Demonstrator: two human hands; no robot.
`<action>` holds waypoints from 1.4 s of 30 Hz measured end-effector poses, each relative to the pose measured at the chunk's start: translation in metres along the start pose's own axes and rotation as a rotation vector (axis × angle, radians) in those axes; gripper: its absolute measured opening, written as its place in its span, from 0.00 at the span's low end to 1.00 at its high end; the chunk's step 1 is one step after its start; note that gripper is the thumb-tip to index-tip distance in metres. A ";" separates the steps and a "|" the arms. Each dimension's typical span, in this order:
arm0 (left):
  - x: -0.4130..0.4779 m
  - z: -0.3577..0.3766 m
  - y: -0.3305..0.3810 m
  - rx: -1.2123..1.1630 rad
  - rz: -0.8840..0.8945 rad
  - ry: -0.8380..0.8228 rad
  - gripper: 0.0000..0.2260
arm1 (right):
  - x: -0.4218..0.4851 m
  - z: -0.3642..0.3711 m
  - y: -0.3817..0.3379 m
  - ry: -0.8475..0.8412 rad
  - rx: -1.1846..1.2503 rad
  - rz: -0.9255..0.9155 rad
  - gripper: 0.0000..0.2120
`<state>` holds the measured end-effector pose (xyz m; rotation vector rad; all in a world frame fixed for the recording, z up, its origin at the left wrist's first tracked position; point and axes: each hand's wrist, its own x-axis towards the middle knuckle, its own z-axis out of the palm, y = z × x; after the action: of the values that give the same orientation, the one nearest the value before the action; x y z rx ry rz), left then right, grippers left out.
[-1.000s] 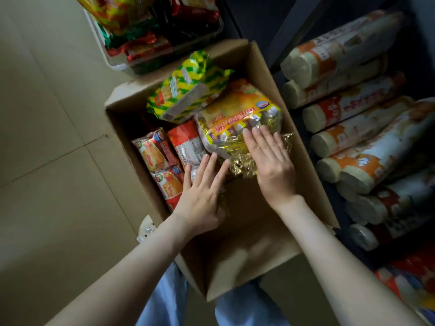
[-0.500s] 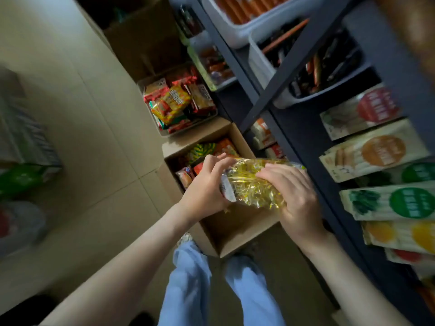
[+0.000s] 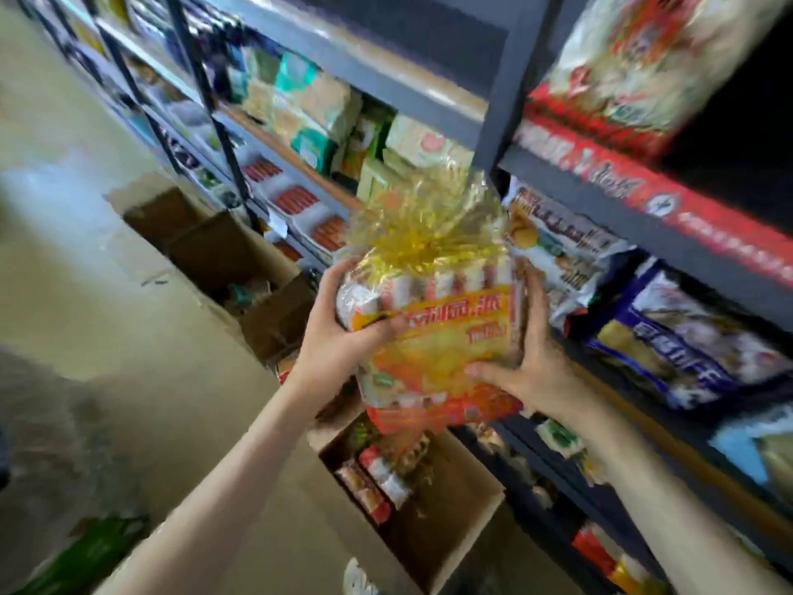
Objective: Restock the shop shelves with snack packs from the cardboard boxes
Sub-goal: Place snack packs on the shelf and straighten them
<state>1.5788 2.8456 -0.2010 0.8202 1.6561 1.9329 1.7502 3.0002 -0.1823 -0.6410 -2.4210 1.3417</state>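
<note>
A large yellow and orange snack pack (image 3: pixel 446 332) with a crinkled gold top is held up in front of the dark metal shelves (image 3: pixel 493 100). My left hand (image 3: pixel 343 332) grips its left side, thumb across the front. My right hand (image 3: pixel 523 358) grips its right side and lower edge. Directly below stands the open cardboard box (image 3: pixel 467 526) with several red and white snack packs (image 3: pixel 373 483) inside. The view is blurred by motion.
Shelves on the right carry blue and white bags (image 3: pixel 686 341) and a red-edged pack (image 3: pixel 622 66) above. More open cardboard boxes (image 3: pixel 231 251) stand on the tan floor to the left. A green bag (image 3: pixel 90 551) lies at bottom left.
Both hands lifted the gold-topped pack out of the box and raised it to shelf height. The view swung up from the box and floor toward the shelves.
</note>
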 end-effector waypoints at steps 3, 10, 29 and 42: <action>0.018 0.008 0.043 -0.102 0.000 -0.119 0.29 | -0.006 -0.029 -0.035 0.072 0.114 -0.116 0.53; 0.035 0.078 0.095 -0.076 0.053 -0.154 0.37 | -0.033 -0.085 -0.068 0.305 0.089 -0.184 0.48; 0.052 0.262 0.140 0.197 0.597 -0.722 0.40 | -0.117 -0.250 -0.050 0.719 0.479 -0.053 0.40; 0.126 0.336 0.143 -0.107 0.169 -0.634 0.35 | -0.046 -0.317 -0.022 0.783 0.561 0.116 0.45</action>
<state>1.7282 3.1465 -0.0099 1.3860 1.1217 1.6016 1.9304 3.1942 -0.0008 -0.9247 -1.3417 1.3747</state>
